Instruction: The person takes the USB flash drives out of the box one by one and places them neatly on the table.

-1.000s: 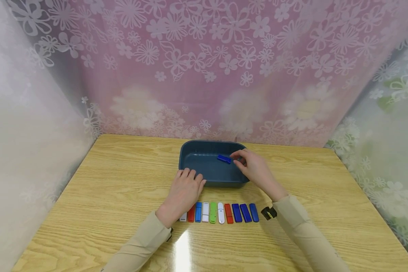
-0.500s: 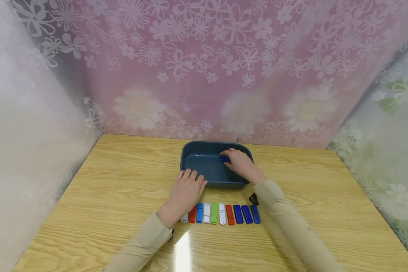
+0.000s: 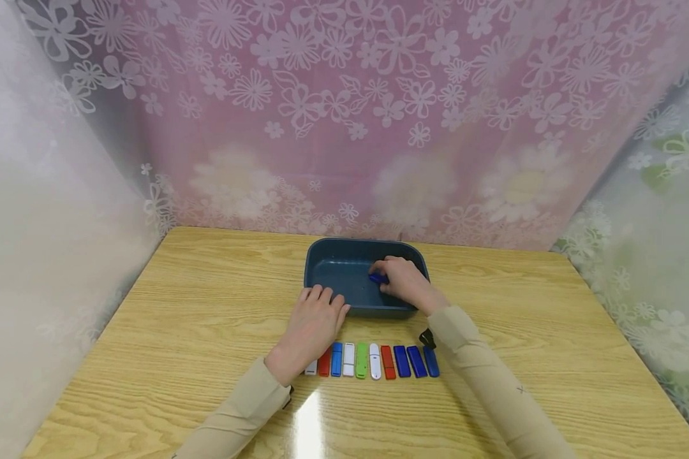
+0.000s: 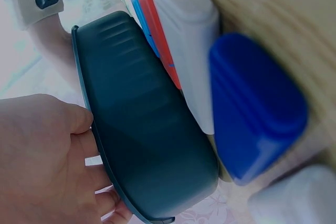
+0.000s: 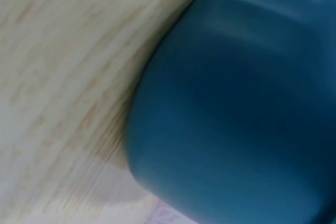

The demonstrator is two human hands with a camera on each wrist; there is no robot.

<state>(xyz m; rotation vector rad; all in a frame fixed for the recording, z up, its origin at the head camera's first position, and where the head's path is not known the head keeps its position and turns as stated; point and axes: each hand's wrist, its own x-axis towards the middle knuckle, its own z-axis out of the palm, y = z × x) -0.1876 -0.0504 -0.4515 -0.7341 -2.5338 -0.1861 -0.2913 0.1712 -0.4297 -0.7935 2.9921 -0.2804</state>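
Observation:
A dark teal plastic basin (image 3: 344, 309) stands on the table. Inside it, toward its right side, my right hand (image 3: 404, 280) pinches a blue USB stick (image 3: 378, 278) between thumb and fingers. My left hand (image 3: 312, 319) rests on the basin's near rim, fingers laid over the edge; in the left wrist view the thumb touches that rim. Several USB sticks lie side by side in a row before the basin, among them a green one (image 3: 362, 361) and a red one (image 3: 388, 362). In the right wrist view the basin's outer wall hides the right hand.
My left forearm covers the row's left end. There, the left wrist view shows a white USB stick (image 4: 189, 45) and a blue-capped one (image 4: 257, 103). A pink flowered curtain (image 3: 344, 127) hangs along the table's back edge, with pale curtains (image 3: 649, 268) at both sides.
My right hand has moved left and deeper into the basin and taken hold of the blue USB stick, now slightly nearer the front. The left hand has stayed on the rim.

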